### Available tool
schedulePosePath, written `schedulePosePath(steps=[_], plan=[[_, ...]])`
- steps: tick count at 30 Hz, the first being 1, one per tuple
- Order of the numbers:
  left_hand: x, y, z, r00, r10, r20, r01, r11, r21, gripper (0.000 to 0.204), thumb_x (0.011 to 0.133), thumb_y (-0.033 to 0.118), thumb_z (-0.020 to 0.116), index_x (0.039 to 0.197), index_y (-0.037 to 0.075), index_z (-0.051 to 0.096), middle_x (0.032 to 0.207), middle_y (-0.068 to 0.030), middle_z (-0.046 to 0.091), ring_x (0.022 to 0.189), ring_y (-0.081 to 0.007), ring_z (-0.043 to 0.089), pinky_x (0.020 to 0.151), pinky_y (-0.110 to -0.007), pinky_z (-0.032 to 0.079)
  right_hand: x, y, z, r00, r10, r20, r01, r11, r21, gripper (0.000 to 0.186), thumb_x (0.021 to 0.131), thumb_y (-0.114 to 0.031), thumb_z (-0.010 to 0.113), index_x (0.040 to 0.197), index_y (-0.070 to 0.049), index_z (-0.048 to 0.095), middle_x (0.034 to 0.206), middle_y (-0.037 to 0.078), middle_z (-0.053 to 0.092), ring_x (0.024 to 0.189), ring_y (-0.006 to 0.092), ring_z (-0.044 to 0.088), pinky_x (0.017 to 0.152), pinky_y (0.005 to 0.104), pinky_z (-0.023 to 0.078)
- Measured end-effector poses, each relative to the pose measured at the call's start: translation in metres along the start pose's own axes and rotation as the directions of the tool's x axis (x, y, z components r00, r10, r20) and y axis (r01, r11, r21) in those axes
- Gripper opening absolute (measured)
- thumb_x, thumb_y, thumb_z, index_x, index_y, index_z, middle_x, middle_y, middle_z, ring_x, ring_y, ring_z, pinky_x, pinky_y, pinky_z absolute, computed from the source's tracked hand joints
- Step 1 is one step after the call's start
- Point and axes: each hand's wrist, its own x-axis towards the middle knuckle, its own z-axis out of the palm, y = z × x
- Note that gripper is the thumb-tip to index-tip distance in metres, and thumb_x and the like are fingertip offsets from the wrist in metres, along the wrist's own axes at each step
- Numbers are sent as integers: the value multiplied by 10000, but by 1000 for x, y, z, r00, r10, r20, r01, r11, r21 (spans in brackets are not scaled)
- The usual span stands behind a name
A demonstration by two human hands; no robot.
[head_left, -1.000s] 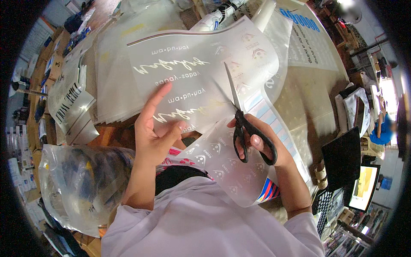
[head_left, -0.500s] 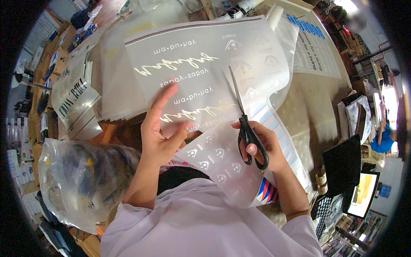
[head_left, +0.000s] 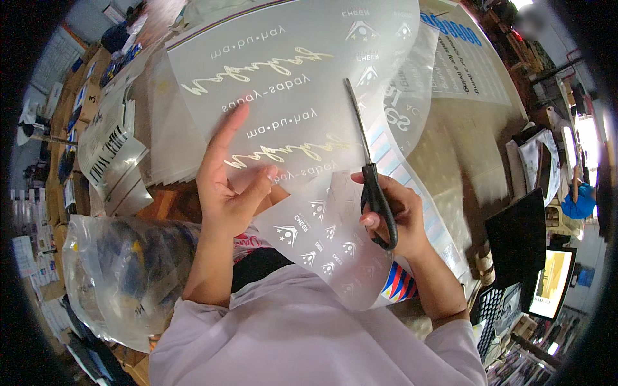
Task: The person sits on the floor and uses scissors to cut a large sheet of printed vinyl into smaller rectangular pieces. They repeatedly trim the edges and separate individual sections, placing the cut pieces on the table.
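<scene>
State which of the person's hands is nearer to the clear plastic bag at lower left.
Left. The left hand is close by, above and right of the clear plastic bag in the picture; the right hand is farther right, holding black scissors.

We count two bare hands, one pair of black-handled metal scissors, one bulging clear plastic bag, one black keyboard, one lit rectangular screen.

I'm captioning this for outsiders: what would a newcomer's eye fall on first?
Probably the black-handled scissors, held in the right hand near the middle of the picture. Behind them spreads a large translucent printed sheet, with the left hand at its left side. At lower right, a lit screen stands out.
</scene>
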Motion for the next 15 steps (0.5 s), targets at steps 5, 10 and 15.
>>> schedulePosePath(steps=[5,10,15], plan=[[-1,8,9,994,-28,102,31,999,-22,656,716,-66,628,1330,-68,397,1370,-172,421,1254,-210,401,1027,-321,333,1,3,-8,991,-111,-76,119,987,107,641,743,-312,782,1190,61,514,704,4,538,626,76,494,558,229,377],[-1,10,18,989,30,146,-22,998,-56,653,717,-79,610,1333,-67,393,1368,-166,424,1233,-206,419,1022,-327,343,-1,2,-8,982,-126,-143,140,986,94,611,764,-265,772,1198,68,500,712,11,557,595,66,487,539,215,371],[3,18,25,986,-44,160,67,988,-141,653,713,-84,604,1332,-59,399,1370,-166,423,1217,-207,439,1012,-323,358,-2,-3,-10,984,-90,-151,104,991,87,598,775,-216,763,1224,59,479,699,11,565,535,58,477,488,206,355]])
